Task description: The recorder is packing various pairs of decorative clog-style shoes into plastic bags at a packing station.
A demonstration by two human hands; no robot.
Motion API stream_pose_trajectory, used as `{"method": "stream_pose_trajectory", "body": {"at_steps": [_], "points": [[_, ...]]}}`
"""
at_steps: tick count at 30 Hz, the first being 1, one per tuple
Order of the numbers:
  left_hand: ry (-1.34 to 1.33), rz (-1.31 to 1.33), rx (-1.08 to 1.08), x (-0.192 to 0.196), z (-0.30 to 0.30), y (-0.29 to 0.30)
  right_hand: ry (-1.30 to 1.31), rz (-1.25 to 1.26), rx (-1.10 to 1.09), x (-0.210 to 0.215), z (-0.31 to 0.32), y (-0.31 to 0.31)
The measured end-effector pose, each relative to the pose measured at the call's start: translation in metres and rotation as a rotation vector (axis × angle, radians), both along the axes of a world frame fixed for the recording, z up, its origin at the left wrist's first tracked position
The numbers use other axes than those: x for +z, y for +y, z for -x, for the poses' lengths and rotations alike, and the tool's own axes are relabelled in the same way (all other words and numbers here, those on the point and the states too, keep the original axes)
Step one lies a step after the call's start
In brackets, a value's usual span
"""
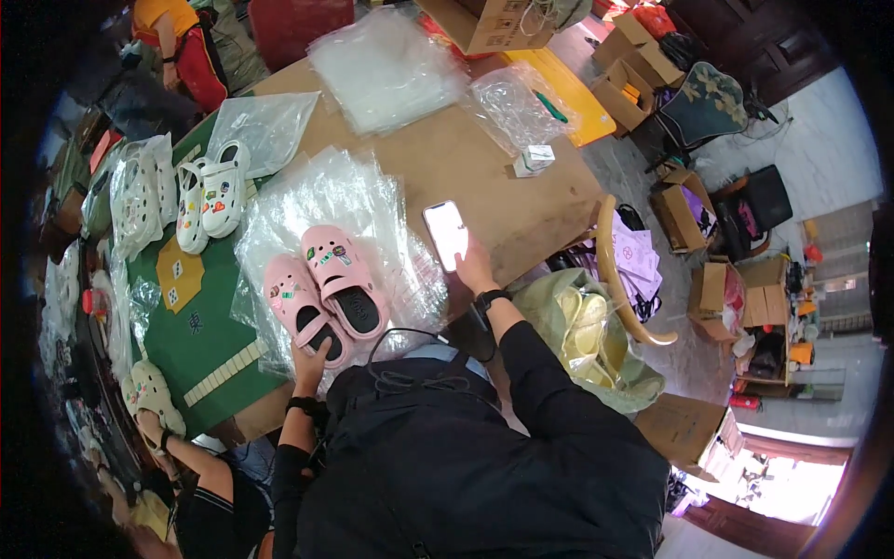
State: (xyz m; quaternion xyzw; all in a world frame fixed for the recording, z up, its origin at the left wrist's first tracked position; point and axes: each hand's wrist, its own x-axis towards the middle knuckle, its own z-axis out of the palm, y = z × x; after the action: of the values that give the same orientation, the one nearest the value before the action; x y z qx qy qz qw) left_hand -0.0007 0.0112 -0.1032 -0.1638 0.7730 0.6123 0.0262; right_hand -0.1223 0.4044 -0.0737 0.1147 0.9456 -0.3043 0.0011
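A pair of pink clogs (332,270) with small colourful charms lies on a stack of clear plastic bags (396,228) in front of me. My left hand (309,359) is closed around the heel end of the left clog, the thumb over its strap. To the right, my right hand (477,268) grips the lower edge of a phone (442,233) with a bright white screen, a digit lying over the glass. How the rest of those fingers sit under the phone is hidden.
White clogs with charms (222,191) stand left on a green mat (209,321). A co-worker's hand (152,429) touches a cream clog (154,393) at lower left. More clear bags (382,74) and a small white box (534,160) lie farther back. A bagful of yellowish clogs (587,331) is at right.
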Motion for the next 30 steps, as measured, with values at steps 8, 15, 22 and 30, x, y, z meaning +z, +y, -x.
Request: {"method": "stream_pose_trajectory", "body": {"at_steps": [8, 15, 22, 30], "points": [[0.016, 0.165, -0.036, -0.008, -0.002, -0.007, 0.338, 0.262, 0.405, 0.065, -0.017, -0.089], [0.041, 0.045, -0.088, 0.054, 0.013, 0.02, 0.404, 0.151, 0.895, 0.08, -0.048, -0.162], [0.074, 0.122, 0.008, 0.048, 0.01, 0.023, 0.029, 0.459, 0.851, 0.087, -0.028, -0.189], [0.026, 0.287, -0.019, 0.027, -0.001, 0.012, -0.114, 0.437, 0.954, 0.085, -0.032, -0.197]]}}
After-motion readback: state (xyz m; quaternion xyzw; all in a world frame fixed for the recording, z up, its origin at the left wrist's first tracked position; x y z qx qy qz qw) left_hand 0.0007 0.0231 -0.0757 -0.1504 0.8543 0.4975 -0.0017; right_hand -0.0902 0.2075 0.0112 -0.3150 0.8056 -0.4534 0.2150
